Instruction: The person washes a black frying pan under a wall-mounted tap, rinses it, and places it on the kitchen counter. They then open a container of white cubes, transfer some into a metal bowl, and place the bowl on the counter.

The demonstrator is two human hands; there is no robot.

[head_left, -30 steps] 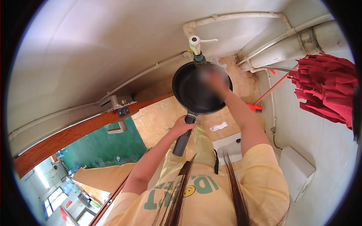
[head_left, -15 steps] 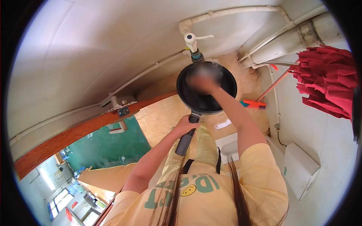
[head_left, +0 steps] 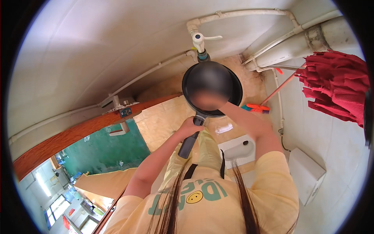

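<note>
My left hand [head_left: 188, 127] is wrapped round the grey handle of a black frying pan [head_left: 236, 86]. The pan hangs in front of me, bowl toward me, just under a white lever tap [head_left: 199, 40] on the wall. Inside the pan, near the handle side, lies my right hand [head_left: 210, 100]. A blurred patch covers its fingers, so I cannot see whether they hold anything. No water stream can be made out.
A dark red cloth mop head [head_left: 335, 85] hangs at the right. Below it a red and teal broom [head_left: 257, 108] stands on the tan tiled floor. A squat toilet [head_left: 237, 150], a white cistern [head_left: 306, 175] and an orange-brown ledge [head_left: 74, 136] are nearby.
My right hand has slid from the pan's far part down toward the handle side. My left hand keeps its grip on the handle.
</note>
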